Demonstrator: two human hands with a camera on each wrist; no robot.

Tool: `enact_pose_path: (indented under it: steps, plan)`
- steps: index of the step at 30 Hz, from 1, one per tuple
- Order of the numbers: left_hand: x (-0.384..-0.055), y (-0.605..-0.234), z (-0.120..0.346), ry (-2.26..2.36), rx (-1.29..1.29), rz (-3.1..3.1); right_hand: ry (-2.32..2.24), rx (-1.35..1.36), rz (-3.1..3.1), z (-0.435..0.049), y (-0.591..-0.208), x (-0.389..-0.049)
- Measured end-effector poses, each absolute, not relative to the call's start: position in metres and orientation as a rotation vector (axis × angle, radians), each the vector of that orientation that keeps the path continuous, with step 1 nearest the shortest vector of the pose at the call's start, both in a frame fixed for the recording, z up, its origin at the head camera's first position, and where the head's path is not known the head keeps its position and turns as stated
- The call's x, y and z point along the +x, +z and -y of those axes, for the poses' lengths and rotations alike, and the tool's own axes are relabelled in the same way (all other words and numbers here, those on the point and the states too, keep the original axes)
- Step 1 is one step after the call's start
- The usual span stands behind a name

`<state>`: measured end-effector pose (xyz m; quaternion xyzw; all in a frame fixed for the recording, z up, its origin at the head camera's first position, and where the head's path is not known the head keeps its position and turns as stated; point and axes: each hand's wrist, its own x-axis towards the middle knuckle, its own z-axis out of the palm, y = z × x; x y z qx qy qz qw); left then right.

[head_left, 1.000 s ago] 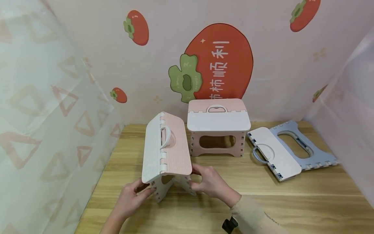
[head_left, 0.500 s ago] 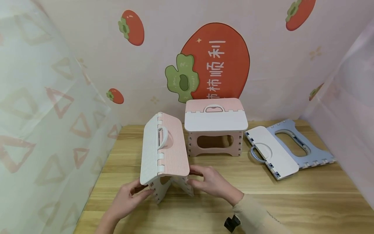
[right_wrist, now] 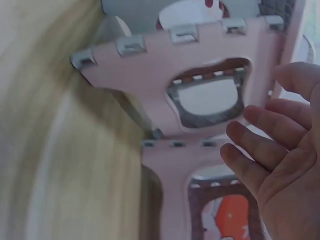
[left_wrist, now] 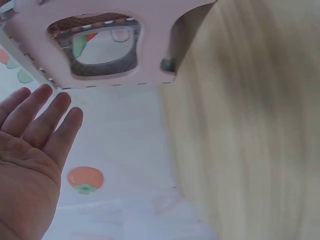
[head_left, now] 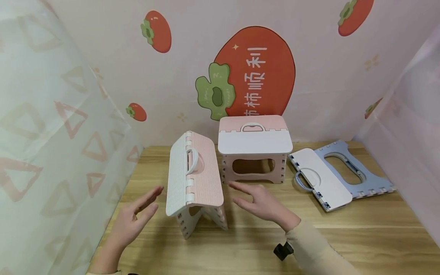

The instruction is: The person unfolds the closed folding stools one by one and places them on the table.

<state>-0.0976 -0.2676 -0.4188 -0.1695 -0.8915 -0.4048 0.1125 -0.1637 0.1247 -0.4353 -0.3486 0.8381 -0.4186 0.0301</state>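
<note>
In the head view a pink-and-white folding stool [head_left: 205, 175] stands partly unfolded, its two seat halves sloping down from the hinge like a roof, the white carry handle [head_left: 193, 162] up at the ridge. My left hand [head_left: 130, 220], fingers extended, hovers off its white side without touching it. On the pink side my right hand [head_left: 262, 202] is held apart from the stool, fingers also extended. The left wrist view has the left palm [left_wrist: 27, 160] near a pink leg panel [left_wrist: 155, 35]. In the right wrist view the right hand [right_wrist: 285, 155] overlaps another leg panel [right_wrist: 142, 65].
A second pink-and-white stool [head_left: 255, 143] stands unfolded behind, near the back wall. To the right a blue-and-white stool [head_left: 323, 179] lies folded down on the wooden table [head_left: 309, 236]. Printed sheets [head_left: 79, 152] wall in the left, back and right.
Both hands have let go of the front stool's lower sides and drawn outward, left hand leftward, right hand rightward. The stool keeps its tented shape and place.
</note>
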Motion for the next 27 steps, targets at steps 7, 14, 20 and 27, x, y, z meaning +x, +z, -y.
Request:
enact_pose_path:
  steps: [7, 14, 20, 27]
  plan:
    - [-0.104, -0.394, 0.264, -0.895, -0.584, 2.603, -1.212, -1.287, -2.669, -0.129, -0.417, -0.175]
    - [-0.112, -0.375, 0.251, -0.851, -0.758, 2.532, -1.131, -1.478, -2.646, -0.118, -0.392, -0.182]
    - [-0.117, -0.362, 0.239, -0.798, -0.875, 2.534, -0.996, -1.543, -2.642, -0.102, -0.373, -0.186]
    - [-0.122, -0.358, 0.23, -0.721, -0.967, 2.523, -0.937, -1.606, -2.575, -0.082, -0.361, -0.187]
